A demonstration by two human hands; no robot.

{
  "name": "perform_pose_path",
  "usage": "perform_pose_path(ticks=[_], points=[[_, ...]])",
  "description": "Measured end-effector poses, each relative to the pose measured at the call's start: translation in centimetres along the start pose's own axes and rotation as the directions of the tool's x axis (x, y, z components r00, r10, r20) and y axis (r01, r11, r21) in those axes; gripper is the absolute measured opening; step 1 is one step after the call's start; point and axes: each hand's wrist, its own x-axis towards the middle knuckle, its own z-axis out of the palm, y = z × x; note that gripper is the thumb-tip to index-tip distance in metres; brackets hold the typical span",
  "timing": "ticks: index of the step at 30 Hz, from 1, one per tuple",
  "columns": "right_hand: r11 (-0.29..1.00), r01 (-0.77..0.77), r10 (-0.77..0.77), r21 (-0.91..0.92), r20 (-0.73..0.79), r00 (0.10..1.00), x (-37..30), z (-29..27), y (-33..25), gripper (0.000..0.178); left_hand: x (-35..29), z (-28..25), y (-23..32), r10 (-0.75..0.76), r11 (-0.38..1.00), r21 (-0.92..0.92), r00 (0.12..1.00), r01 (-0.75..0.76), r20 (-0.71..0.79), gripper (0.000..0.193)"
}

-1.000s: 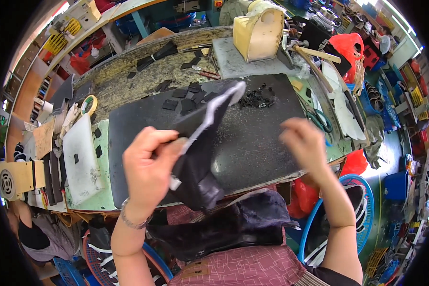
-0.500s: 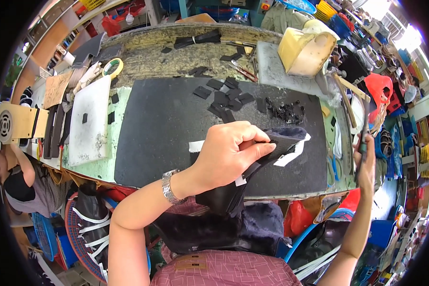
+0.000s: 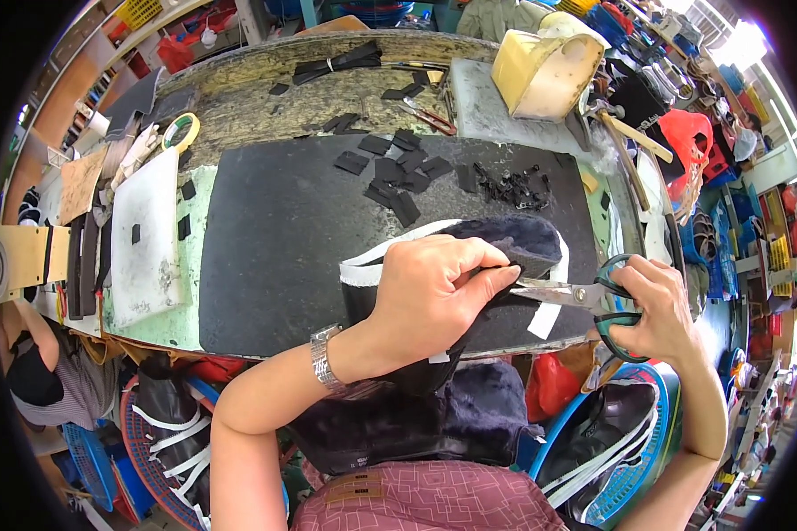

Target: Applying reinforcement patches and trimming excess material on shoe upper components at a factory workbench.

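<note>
Black, fur-lined fabric piece (image 3: 505,243) with white edging lies at the 5 o'clock part of the black mat (image 3: 274,239) on the tabletop (image 3: 239,97), hanging over the near edge toward our lap.

Left hand (image 3: 438,288): grip clenched on the fabric piece, fingers curled over its upper fold, thumb pressing down; a metal watch (image 3: 325,358) sits on the wrist.

Right hand (image 3: 651,305): grip closed through the green handles of the scissors (image 3: 576,296), at 3 o'clock of the left hand. Blades point toward 9 o'clock and are only slightly parted, their tips meeting the fabric just beside our left fingertips.

Small black cut pieces (image 3: 398,173) lie scattered at 12 o'clock of the left hand, with a heap of dark scraps (image 3: 514,186) at 1 o'clock.

Containers: a yellow plastic jug (image 3: 549,66) cut open, at 1 o'clock on the tabletop, contents not discernible; a blue basket (image 3: 633,460) at 5 o'clock below the tabletop, holding black items with white stripes.

White board (image 3: 146,234) rests at 9 o'clock; a tape roll (image 3: 180,133) sits at 10 o'clock.
</note>
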Motion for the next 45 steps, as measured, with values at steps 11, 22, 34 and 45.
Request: perform_pose_path(ticks=[11, 22, 34, 45], points=[[0.997, -0.028, 0.026, 0.072, 0.04, 0.999, 0.3, 0.0, -0.6, 0.043, 0.1, -0.3, -0.1, -0.043, 0.998, -0.042, 0.999, 0.042, -0.022, 0.01], [0.993, -0.088, 0.08, 0.08, 0.106, 0.991, 0.7, -0.7, -0.9, 0.044, 0.0, -1.0, -0.3, -0.056, 0.995, -0.091, 0.996, 0.05, -0.069, 0.011], [0.998, 0.014, -0.021, 0.054, 0.139, 0.99, 2.1, -0.2, -1.9, 0.043, -0.1, -0.8, -0.4, -0.005, 0.999, -0.041, 0.999, 0.003, -0.048, 0.009], [0.972, -0.196, 0.113, 0.126, 0.482, 0.869, 4.1, -1.6, -3.1, 0.049, 0.1, -0.7, -0.1, -0.027, 0.999, -0.027, 0.995, 0.025, -0.099, 0.008]])
